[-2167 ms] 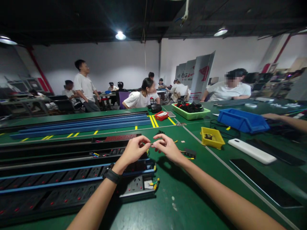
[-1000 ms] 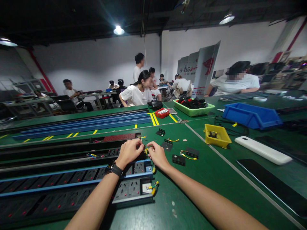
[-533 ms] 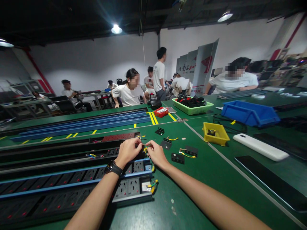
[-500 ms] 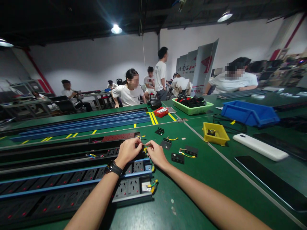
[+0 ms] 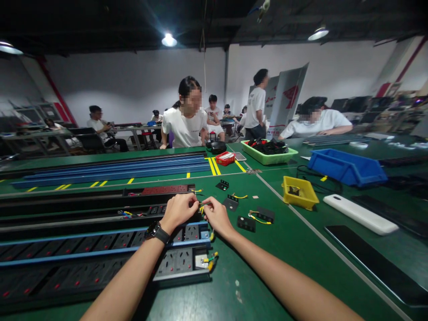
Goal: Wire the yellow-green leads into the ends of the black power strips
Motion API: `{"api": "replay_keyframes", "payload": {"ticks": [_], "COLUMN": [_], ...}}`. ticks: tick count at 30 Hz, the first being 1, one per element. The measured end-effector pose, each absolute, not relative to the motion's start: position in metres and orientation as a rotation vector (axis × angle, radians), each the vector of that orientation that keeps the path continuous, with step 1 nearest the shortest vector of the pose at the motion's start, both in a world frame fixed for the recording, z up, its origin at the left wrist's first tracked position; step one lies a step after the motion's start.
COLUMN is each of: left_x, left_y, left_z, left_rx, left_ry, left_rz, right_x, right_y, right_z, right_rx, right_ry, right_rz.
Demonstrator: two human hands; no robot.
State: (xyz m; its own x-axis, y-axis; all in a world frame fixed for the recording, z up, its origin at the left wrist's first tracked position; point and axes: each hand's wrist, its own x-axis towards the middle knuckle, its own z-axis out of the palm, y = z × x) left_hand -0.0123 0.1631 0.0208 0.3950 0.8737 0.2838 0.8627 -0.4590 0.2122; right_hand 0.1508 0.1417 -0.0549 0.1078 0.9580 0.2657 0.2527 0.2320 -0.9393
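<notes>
My left hand (image 5: 179, 210), with a dark watch on its wrist, rests over the end of a black power strip (image 5: 142, 213), fingers closed in a pinch. Facing it, my right hand (image 5: 216, 216) pinches at a short wire with a yellow end (image 5: 201, 208) sticking out at that strip's end. The fingertips nearly meet; what the left ones grip is hidden. Closer to me lie a blue-edged power strip (image 5: 100, 244) and a black one (image 5: 175, 261) with a green-yellow wire (image 5: 210, 258) at its end. Behind my hands lies a strip with red sockets (image 5: 163, 190).
Small black brackets (image 5: 246, 224), some with yellow wires, lie right of my hands. Beyond are a yellow bin (image 5: 302, 198), a blue bin (image 5: 347, 171), a green basket (image 5: 270, 157) and a small red box (image 5: 225, 158). Blue rails (image 5: 117, 169) lie behind. Co-workers sit across the table.
My hands keep nearly the same place and pinch. The camera view has shifted slightly. The person across has risen a little, the standing one has moved right, and the one at right leans lower.
</notes>
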Motion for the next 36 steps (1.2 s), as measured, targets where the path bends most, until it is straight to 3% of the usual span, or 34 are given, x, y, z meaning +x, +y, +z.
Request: {"api": "replay_keyframes", "payload": {"ticks": [23,36], "left_x": [-0.0126,-0.0112], "left_y": [0.1651,0.1641], "left_z": [0.0223,0.0219], "left_rx": [2.545,2.546], "left_ry": [1.622,1.636], "left_rz": [0.563,0.542], "right_x": [0.1502,0.1502], "right_y": [0.1434,0.1441], "right_z": [-0.0535,-0.0589], "right_rx": [-1.273,-1.193], "right_ry": [-1.408,-1.34], "right_rz": [0.725,0.888]}}
